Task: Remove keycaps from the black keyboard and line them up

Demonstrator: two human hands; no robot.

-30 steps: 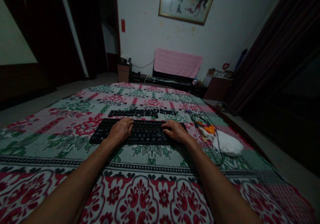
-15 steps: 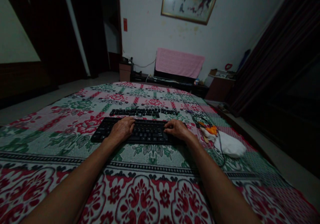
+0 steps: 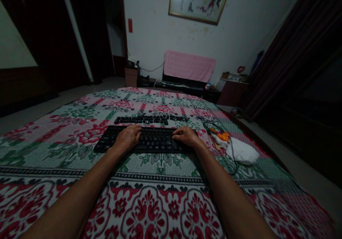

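Observation:
A black keyboard [image 3: 153, 141] lies on a bed covered with a red, green and white flowered sheet [image 3: 160, 196]. My left hand [image 3: 127, 138] rests on the left half of the keyboard, fingers curled down onto the keys. My right hand [image 3: 185, 136] rests on the right half, fingers bent onto the keys too. Neither hand holds anything. Just beyond the keyboard lies a row of loose black keycaps [image 3: 149, 119].
To the right of the keyboard lie a black cable [image 3: 232, 153], a white cloth [image 3: 243, 153] and a small orange object [image 3: 224, 136]. A cabinet draped with pink cloth [image 3: 189, 66] stands against the far wall. Dark curtains hang at the right.
Both hands stay on the keyboard with only slight finger shifts. The view has swung a little from side to side.

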